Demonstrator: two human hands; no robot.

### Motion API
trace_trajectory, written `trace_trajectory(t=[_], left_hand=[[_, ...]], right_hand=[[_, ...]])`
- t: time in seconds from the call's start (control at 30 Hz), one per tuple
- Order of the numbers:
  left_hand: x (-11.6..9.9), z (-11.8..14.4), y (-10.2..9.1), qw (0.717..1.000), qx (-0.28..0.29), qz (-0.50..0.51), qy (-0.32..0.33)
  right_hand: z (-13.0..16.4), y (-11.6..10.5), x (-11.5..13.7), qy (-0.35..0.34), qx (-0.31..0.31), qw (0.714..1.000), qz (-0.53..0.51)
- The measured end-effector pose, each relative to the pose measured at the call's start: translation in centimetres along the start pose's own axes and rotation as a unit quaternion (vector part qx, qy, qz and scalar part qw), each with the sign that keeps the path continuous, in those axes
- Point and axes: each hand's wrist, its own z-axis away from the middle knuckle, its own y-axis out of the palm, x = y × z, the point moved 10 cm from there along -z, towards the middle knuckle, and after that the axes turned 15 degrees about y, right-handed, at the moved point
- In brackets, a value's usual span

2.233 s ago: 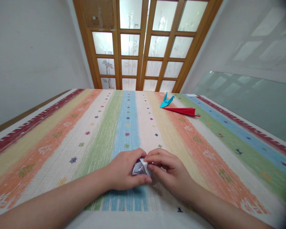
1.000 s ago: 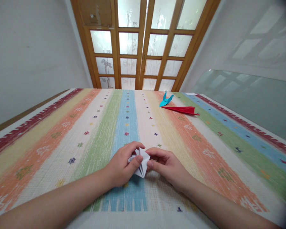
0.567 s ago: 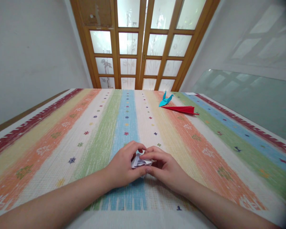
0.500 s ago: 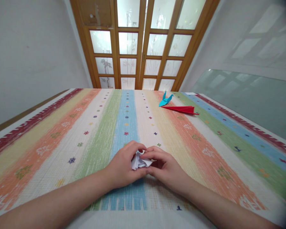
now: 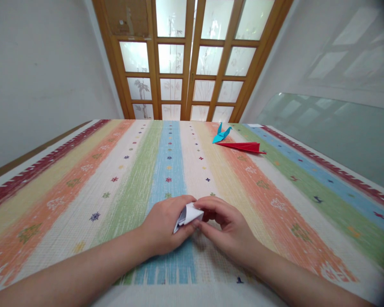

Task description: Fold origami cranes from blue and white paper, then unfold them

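head view shows the left hand [image 5: 163, 224] and right hand [image 5: 225, 228] both pinched on a small white folded paper [image 5: 186, 215] over the striped cloth [image 5: 83, 187]; a fold seems underway, so next calls for pressing the crease flat

We have our left hand [image 5: 162, 225] and right hand [image 5: 230, 230] side by side on the near middle of the tablecloth [image 5: 83, 187], fingertips meeting. Between them sits the folded paper [image 5: 186, 215], touching both hands, the left hand on its left, the right hand on its right. Far ahead and to the right, well apart from the hands, lie the paper crane [image 5: 221, 134] and, just beside and in front of it, the paper plane [image 5: 243, 147]. Behind the table stands the door [image 5: 188, 59]. A glass sheet [image 5: 333, 132] lies to the table's right.
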Motion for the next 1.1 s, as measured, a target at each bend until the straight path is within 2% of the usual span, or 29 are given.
trace_trajectory(t=[0.13, 0.27, 0.37, 0.53, 0.6, 0.67, 0.77, 0.93, 1.1], left_hand=[[1.5, 0.5, -0.6, 0.991, -0.067, 0.105, -0.047], [4.5, 1.4, 0.6, 0.945, -0.115, 0.273, -0.141], [5.4, 1.5, 1.9, 0.902, -0.107, 0.381, -0.172], [4.8, 1.3, 3.2, 0.827, -0.071, 0.520, -0.199], [4.5, 1.4, 3.6, 0.807, -0.051, 0.548, -0.215], [4.4, 1.5, 3.9, 0.797, -0.038, 0.558, -0.226], [4.6, 1.4, 3.9, 0.811, -0.041, 0.533, -0.237], [4.6, 1.6, 3.5, 0.882, -0.041, 0.406, -0.238], [3.3, 0.9, 2.2, 0.940, -0.039, 0.305, -0.150]], right_hand=[[0.0, 0.0, -1.2, 0.047, 0.020, 0.998, -0.039], [-0.2, -0.4, -1.9, 0.074, 0.006, 0.997, -0.028], [-0.3, -0.9, -2.2, 0.074, -0.018, 0.997, -0.011], [-0.3, -1.0, -1.7, 0.053, -0.029, 0.998, 0.035], [-0.3, -0.9, -1.4, 0.046, -0.026, 0.998, 0.039], [-0.3, -0.9, -1.2, 0.042, -0.022, 0.998, 0.041], [-0.3, -0.8, -1.1, 0.040, -0.016, 0.998, 0.038], [-0.5, -0.8, -1.6, 0.058, -0.006, 0.998, 0.010], [-0.7, -0.5, -1.8, 0.085, 0.013, 0.996, 0.011]])
